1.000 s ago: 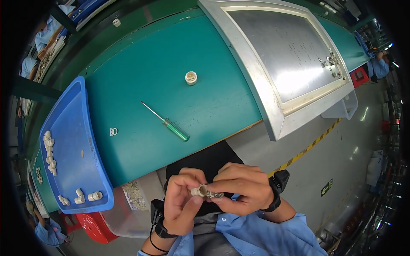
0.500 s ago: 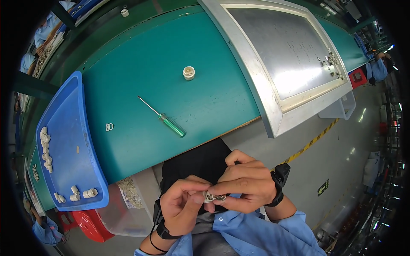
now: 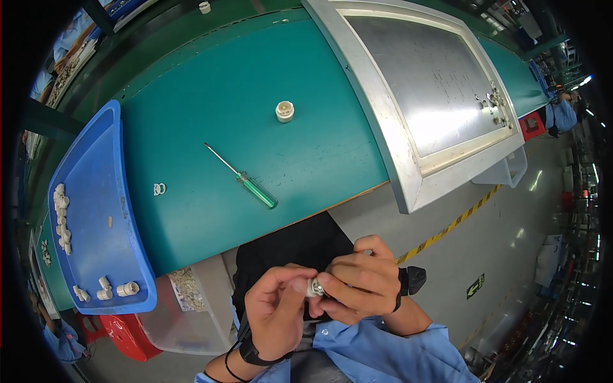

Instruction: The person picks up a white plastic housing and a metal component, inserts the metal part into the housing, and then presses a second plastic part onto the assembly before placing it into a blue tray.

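Low in front of my body, a small white plastic fitting with shiny metal parts [image 3: 313,287] is held between both hands. My left hand [image 3: 276,309] is closed, pinching its white end between thumb and fingers. On the metal side, the curled fingers of my right hand [image 3: 363,282] grip the same piece and cover much of it. A tiny greyish bit shows by a raised knuckle of the right hand; I cannot make it out. On the green table beyond lie a screwdriver [image 3: 257,192] with a green handle, a white cylindrical fitting [image 3: 285,112] standing upright, and a small white clip-like ring [image 3: 159,189].
At the left, a blue tray [image 3: 136,236] holds several white fittings. A metal-framed panel [image 3: 389,131] with small metal parts lies at the right. Below the table edge are a clear plastic bin [image 3: 217,306] and a red stool [image 3: 129,338]. Other people sit farther off.
My right hand has turned and its fingers have curled more around the fitting, so less metal shows. The table things lie as before; the view has shifted slightly.
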